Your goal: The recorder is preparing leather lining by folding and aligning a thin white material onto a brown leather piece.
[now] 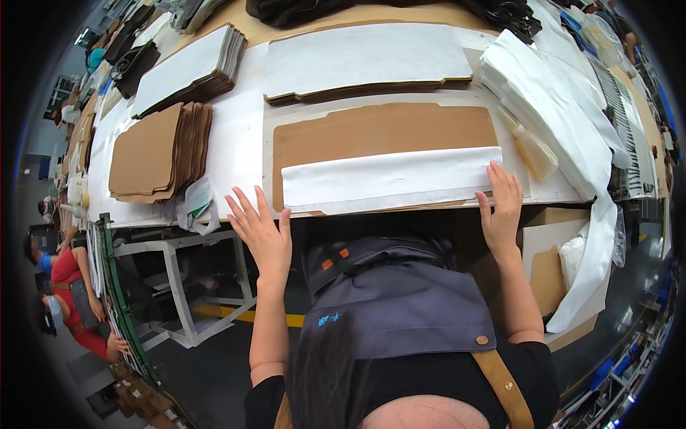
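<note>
Head view, read as a clock face: the brown panel (386, 125) lies flat on the bench (239, 150), just off centre toward 1 o'clock. Its near half is mostly hidden by a white strip (393, 175), with only a thin brown margin showing along the bench edge. The right hand (502, 200), at 3 o'clock, hides the strip's end corner; its grip is wide and flat, fingertips resting on that end. The left hand (263, 227), at 9 o'clock, has its grip spread wide, holding nothing, at the bench edge.

A dark bundle (307, 11) is cut off at 12 o'clock; shadow blurs the space under the bench. Hair covers part of the apron (407, 300). A co-worker (71, 286) between 8 and 9 is small and distorted.

A white-topped stack (368, 57) blocks the far side at 12, another white stack (189, 68) sits between 10 and 11, and a brown stack (146, 154) at 10. White cloth (543, 107) crowds 2 o'clock, an amber bottle (536, 154) just beside it.
</note>
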Tool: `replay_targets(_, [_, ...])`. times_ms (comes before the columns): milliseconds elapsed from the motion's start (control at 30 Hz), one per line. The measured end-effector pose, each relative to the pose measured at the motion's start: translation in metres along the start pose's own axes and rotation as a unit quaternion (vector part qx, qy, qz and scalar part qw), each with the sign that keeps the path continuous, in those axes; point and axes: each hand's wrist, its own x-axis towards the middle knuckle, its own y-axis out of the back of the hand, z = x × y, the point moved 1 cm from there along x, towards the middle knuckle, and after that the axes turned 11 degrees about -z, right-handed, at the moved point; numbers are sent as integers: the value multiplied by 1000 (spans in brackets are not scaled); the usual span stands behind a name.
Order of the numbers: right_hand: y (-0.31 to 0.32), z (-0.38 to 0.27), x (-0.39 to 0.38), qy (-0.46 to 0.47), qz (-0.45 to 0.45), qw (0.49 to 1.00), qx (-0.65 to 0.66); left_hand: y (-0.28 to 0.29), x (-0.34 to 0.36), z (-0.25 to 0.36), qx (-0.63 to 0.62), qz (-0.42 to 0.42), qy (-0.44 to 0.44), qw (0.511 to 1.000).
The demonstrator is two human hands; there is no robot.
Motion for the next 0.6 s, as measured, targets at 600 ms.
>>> replay_targets(600, [6,-18,63,153,-30,985,78,23,27,34,-185,-6,-198,963])
